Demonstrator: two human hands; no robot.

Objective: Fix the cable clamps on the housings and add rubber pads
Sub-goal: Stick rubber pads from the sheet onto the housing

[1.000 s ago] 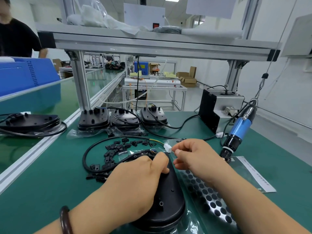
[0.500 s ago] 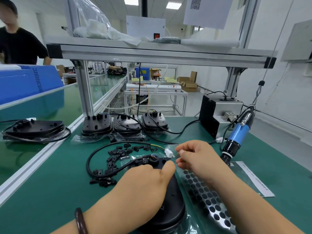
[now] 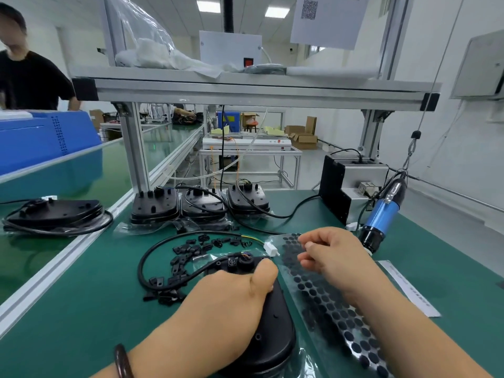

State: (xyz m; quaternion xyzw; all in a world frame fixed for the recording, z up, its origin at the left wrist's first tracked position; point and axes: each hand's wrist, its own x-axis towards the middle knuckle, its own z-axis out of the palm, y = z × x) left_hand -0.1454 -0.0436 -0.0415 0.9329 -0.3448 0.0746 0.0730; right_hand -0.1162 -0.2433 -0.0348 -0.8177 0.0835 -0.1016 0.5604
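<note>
Head view: left hand [image 3: 226, 304] grips housing [image 3: 274, 336].

A green table [image 3: 81, 323] carries an aluminium frame whose shelf [image 3: 245, 91] spans overhead. On the shelf lie crumpled clear plastic wrap [image 3: 152, 54] and a white box [image 3: 230, 47] with a red switch. A printed sheet [image 3: 327, 23] with a QR code hangs above it. At far left, a person in a black shirt [image 3: 30, 80] stands behind a blue machine [image 3: 41, 137]. A grey-and-black box [image 3: 351, 181] sits at the table's far right corner, and a white paper strip [image 3: 409, 287] lies near the right edge. Cardboard boxes [image 3: 302, 135] stand on the floor beyond.
</note>
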